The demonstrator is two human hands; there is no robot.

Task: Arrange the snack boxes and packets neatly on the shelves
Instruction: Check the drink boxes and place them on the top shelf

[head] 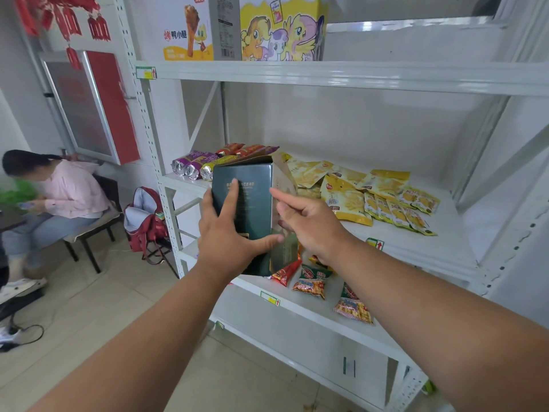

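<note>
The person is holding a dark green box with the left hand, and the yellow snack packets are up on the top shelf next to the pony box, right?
Not quite. The left hand does hold the dark green box, but the yellow snack packets lie on the middle shelf, not the top one. The pony box sits on the top shelf beside a duck-leg snack box. The head view shows this.

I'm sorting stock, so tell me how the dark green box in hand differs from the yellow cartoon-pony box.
The dark green box is plain, tilted and gripped by the left hand; the yellow cartoon-pony box is bright, upright and rests on the top shelf. Both are cardboard cartons.
</note>
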